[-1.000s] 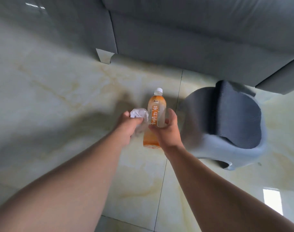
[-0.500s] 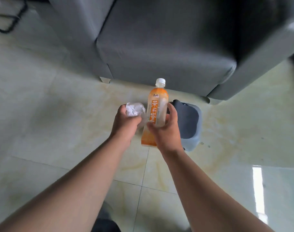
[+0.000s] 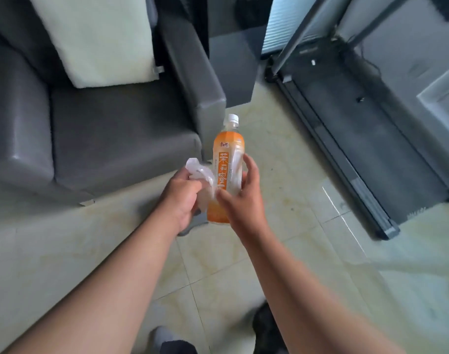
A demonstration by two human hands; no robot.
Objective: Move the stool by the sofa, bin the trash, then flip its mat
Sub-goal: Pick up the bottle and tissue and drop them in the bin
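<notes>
Pale tile floor [image 3: 282,251]: glossy and bare underfoot, open straight ahead and to the near right; feet just showing at the bottom edge.
Left hand [image 3: 184,198]: curled tight round a crumpled clear wrapper [image 3: 200,172], so that piece of trash is in hand.
Right hand [image 3: 240,198]: fingers wrapped on an orange drink bottle [image 3: 227,167], upright, white cap on, touching the wrapper.
Stool: a sliver of grey peeks out under the left hand, probably it; too hidden to say where it sits or how its mat lies.
Progress: trash gathered, by the look of it, but not binned; no bin in view, and the mat flip is yet to come.
Sofa [image 3: 111,129]: dark grey, far left, pale cushion [image 3: 98,39] leaning on its back; its arm corner juts just beyond the bottle.
Treadmill [image 3: 359,139]: dark deck running near to far on the right, its near edge a trip risk.
Lane: a narrowing strip of floor between sofa arm and treadmill, closed off at the far end by a grey block [image 3: 231,67].
</notes>
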